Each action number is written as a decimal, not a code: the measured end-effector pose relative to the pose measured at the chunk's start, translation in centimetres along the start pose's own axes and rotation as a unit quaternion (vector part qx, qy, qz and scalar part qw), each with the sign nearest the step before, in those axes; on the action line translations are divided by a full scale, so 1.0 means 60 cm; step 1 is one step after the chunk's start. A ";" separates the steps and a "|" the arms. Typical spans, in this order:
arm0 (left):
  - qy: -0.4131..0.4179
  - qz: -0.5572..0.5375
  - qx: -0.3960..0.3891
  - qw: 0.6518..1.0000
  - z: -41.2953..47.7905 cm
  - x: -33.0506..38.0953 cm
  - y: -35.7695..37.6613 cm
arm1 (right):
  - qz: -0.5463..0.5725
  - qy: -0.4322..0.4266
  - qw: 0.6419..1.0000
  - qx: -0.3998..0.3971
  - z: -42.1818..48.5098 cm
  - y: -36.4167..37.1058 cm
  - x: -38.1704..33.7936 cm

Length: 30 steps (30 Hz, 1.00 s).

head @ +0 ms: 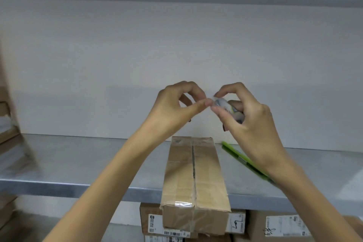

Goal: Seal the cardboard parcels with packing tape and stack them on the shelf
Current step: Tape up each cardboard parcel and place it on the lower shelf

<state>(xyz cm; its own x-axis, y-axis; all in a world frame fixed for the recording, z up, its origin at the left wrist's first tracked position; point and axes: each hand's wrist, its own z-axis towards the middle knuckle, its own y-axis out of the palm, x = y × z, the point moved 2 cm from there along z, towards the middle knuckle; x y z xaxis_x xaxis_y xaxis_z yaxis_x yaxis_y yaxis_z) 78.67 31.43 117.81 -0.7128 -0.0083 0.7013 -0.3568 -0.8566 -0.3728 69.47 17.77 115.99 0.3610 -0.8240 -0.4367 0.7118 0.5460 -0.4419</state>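
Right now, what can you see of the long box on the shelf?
The box is long, narrow brown cardboard, creased and worn. It lies flat on the metal shelf, lengthwise away from the camera, near end past the front edge. Top flaps meet at a centre seam showing a dark gap. A strip of clear tape crosses the near end and runs down the front face. Only the shelf touches it.

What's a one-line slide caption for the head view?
Above a cardboard parcel on the metal shelf, the right hand grips a tape roll while the left hand pinches its free end.
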 end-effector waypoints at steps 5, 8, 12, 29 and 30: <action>-0.054 -0.065 0.006 0.996 0.006 -0.028 -0.010 | -0.017 0.041 0.998 0.043 -0.004 -0.028 0.011; -0.141 -0.052 0.024 0.988 -0.005 -0.093 -0.013 | -0.059 0.101 0.991 0.058 -0.016 -0.058 0.059; -0.212 -0.044 0.022 0.976 -0.038 -0.170 0.006 | -0.139 0.172 0.975 0.028 -0.052 -0.070 0.143; -0.254 -0.153 -0.007 0.955 -0.080 -0.192 0.049 | -0.005 0.041 0.941 -0.336 -0.033 0.056 0.035; -0.257 -0.164 -0.005 0.953 -0.079 -0.193 0.049 | -0.023 0.026 0.924 -0.380 -0.033 0.080 0.023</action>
<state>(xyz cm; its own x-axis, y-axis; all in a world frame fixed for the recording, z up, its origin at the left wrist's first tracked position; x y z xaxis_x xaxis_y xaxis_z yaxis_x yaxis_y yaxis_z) 82.99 31.47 105.71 -0.1740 0.0046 0.9847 -0.5170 -0.8515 -0.0874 72.18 19.55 111.73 0.2983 -0.8509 -0.4325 0.0893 0.4760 -0.8749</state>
